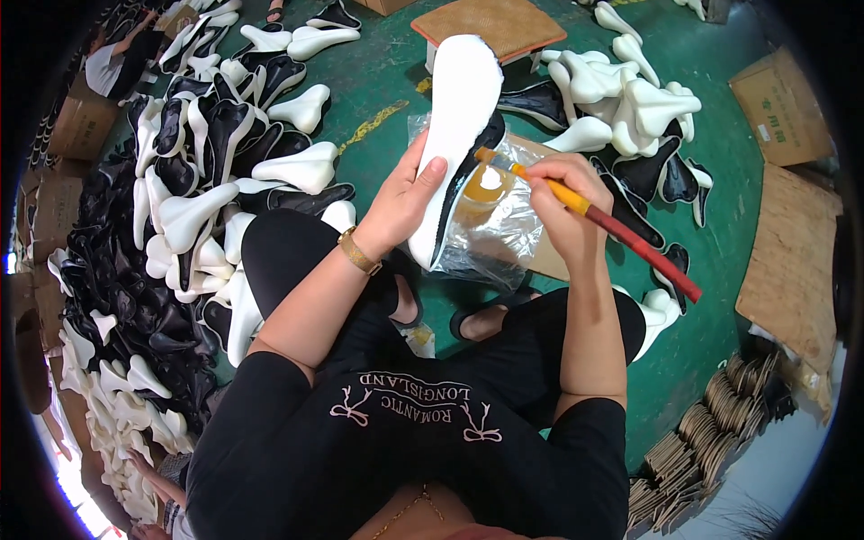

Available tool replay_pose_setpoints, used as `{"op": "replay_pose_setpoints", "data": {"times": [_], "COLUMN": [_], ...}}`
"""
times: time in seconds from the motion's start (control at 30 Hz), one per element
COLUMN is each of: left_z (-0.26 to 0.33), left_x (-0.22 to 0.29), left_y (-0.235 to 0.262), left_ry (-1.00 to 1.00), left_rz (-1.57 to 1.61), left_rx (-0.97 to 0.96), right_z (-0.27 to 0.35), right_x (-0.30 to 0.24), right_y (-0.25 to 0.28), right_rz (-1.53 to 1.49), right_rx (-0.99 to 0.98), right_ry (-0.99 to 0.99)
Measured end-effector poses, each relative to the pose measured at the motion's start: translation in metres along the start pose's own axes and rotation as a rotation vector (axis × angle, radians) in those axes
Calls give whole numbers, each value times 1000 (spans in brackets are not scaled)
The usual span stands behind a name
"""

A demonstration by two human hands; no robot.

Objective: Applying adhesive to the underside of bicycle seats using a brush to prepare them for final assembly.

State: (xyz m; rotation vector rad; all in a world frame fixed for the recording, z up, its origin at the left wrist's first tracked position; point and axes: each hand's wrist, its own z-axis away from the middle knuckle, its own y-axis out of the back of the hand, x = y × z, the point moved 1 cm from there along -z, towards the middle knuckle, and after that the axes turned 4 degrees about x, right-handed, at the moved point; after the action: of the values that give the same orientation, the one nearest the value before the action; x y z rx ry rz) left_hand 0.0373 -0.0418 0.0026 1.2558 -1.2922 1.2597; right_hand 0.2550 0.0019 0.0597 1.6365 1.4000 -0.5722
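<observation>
My left hand grips a white foam bicycle saddle with a black underside, its thumb on the white top. The saddle is tilted on its side, wide end away from me. In my right hand is a paintbrush with a yellow and red handle. Its bristles are at the saddle's black edge; whether they touch it I cannot tell. Below the brush sits a container of amber liquid, wrapped in clear plastic.
Many white and black saddles are heaped on the green floor at left, more at far right. A wooden stool stands ahead. Cardboard boxes and stacked brown pieces line the right. Another person sits at far left.
</observation>
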Motion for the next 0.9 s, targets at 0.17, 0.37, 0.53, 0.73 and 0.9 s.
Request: {"op": "replay_pose_setpoints", "data": {"times": [0.17,0.37,0.53,0.73,0.9], "left_z": [1,-4,-4,-6,-5], "left_x": [14,22,29,38,55], "left_y": [-2,-6,-3,5,23], "left_ry": [23,58,61,-35,-358], "left_rz": [2,221,174,77,-96], "left_rx": [8,26,60,80,182], "right_z": [7,9,15,12,10], "right_x": [-26,-38,-33,-22,22], "right_y": [-5,-4,-1,4,19], "right_rz": [-166,-265,-362,-337,-73], "right_rx": [-295,-470,-443,-336,48], "right_ry": [41,49,-43,-92,-85]}}
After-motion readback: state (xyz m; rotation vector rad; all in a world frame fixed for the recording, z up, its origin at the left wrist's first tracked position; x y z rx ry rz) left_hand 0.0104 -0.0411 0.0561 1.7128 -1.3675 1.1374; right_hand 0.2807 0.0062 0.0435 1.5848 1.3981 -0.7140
